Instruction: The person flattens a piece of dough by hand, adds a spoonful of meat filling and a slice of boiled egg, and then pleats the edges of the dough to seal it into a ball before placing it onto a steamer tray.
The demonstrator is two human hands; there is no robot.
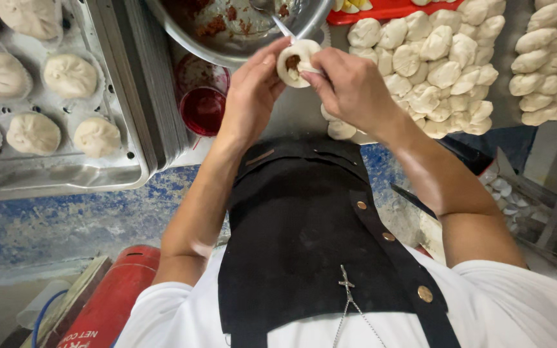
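Your left hand (253, 90) cups a round dough wrapper (296, 62) with brown filling, its open face turned up toward you; your right hand (349, 84) pinches its rim. It sits above the table's near edge, just below the metal bowl (240, 38). A red cup (202, 109) stands left, a red cylinder (111, 303) with white lettering lies lower left, and dough pieces (439, 64) are piled right.

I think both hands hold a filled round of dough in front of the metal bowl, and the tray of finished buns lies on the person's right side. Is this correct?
Not quite. The head view shows the tray of finished buns on the person's left side, not the right. The rest stands: the left hand and right hand hold a filled round of dough in front of the metal bowl.
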